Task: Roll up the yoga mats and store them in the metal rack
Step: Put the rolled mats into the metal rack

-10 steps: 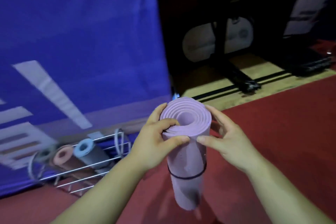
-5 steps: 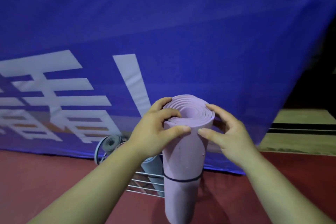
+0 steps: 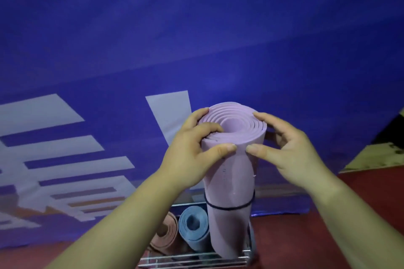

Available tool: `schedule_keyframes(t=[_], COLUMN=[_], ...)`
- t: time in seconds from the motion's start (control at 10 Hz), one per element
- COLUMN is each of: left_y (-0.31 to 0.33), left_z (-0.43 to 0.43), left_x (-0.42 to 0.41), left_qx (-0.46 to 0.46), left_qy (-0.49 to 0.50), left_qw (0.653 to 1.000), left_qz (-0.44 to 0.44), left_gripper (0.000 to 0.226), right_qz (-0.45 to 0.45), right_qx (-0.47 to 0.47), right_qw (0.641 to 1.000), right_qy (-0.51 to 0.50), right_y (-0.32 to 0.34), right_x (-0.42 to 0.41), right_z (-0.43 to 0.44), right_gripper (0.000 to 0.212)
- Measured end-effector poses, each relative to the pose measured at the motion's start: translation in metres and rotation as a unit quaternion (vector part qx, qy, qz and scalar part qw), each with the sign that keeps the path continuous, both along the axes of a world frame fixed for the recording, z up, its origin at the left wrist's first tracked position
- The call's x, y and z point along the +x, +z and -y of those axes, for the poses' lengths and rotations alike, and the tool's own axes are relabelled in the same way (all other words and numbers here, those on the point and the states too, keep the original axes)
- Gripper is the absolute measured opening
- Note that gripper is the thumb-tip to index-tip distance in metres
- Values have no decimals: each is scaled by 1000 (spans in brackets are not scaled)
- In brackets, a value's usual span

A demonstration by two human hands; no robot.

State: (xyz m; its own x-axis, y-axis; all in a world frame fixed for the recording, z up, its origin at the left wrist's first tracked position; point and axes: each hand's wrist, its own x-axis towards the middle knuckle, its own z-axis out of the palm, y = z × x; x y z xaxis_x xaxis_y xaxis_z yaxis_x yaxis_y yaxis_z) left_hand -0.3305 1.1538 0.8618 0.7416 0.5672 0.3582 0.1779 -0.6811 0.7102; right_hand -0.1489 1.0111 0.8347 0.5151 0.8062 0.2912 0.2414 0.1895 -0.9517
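Rack has come in from lower left to directly below the hands, and the banner now fills the view. The lilac mat [image 3: 229, 170] stays upright, with the same two-handed hold on its top end.

Mat: tightly rolled, with a black band [image 3: 229, 208] round it below the hands. Its lower end drops behind the front wires of the metal rack [image 3: 196, 261], at the rack's right end. Can't tell if it rests on the rack bottom yet. It is probably held vertical so it slides down into the free slot without knocking its neighbours.

Left hand [image 3: 190, 155]: clasps the top of the roll from the left side. Thumb lies across the front and a finger hooks over the rim onto the spiral, likely pinning the layers so the roll doesn't loosen.

Right hand [image 3: 293, 153]: clasps from the other side, thumb on the front almost meeting the left thumb. Fingers curve round the far side, with one on the rim. Both forearms reach forward, wrists about level.

Below the left hand, a blue mat [image 3: 193, 231] sits just beside the lilac one, with a pink mat [image 3: 166, 233] further left, both already in the rack.

Behind everything is a blue banner [image 3: 196, 39] with white lettering. Red floor [image 3: 360, 214] shows below the right forearm.
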Motion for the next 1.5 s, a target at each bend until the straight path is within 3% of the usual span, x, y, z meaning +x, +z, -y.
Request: schedule_keyframes(t=[0.2, 0.3, 0.5, 0.7, 0.8, 0.9, 1.0, 1.1, 1.2, 1.3, 1.5], left_y=[-25, -66, -155, -246, -279, -307, -362, -404, -432, -449, -455], left_z=[-56, -75, -82, -84, -75, -66, -66, -61, -56, -57, -72], left_x=[-8, -17, -29, -32, -33, -28, -21, -14, -13, -11, -18], left_qx=[0, 0, -34, -84, -135, -104, -99, -165, -175, -129, -32], left_qy=[-101, -152, -235, -233, -229, -261, -249, -205, -164, -156, -124], left_qw=[995, 987, 963, 951, 937, 930, 927, 919, 910, 917, 922], left_qz=[-2, -48, -126, -185, -227, -239, -264, -294, -338, -344, -365], left_gripper=[49, 49, 48, 51, 76, 85, 86, 81, 78, 94, 94], right_qz=[-17, -41, 67, 141, 129, 144, 153, 174, 175, 176, 198], right_qx=[-23, -72, -227, -355, -383, -408, -433, -445, -472, -499, -524], right_qw=[998, 995, 971, 924, 914, 901, 888, 876, 861, 844, 826], right_qy=[-59, -58, -41, -1, 17, 28, 41, 64, 78, 84, 59], right_y=[-13, -49, -125, -202, -235, -270, -302, -342, -384, -412, -418], right_x=[-29, -45, -60, -64, -67, -65, -60, -58, -59, -55, -54], right_z=[-25, -26, -23, -27, -27, -26, -28, -31, -32, -37, -46], right_gripper=[75, 84, 101, 99, 102, 106, 111, 111, 108, 106, 107])
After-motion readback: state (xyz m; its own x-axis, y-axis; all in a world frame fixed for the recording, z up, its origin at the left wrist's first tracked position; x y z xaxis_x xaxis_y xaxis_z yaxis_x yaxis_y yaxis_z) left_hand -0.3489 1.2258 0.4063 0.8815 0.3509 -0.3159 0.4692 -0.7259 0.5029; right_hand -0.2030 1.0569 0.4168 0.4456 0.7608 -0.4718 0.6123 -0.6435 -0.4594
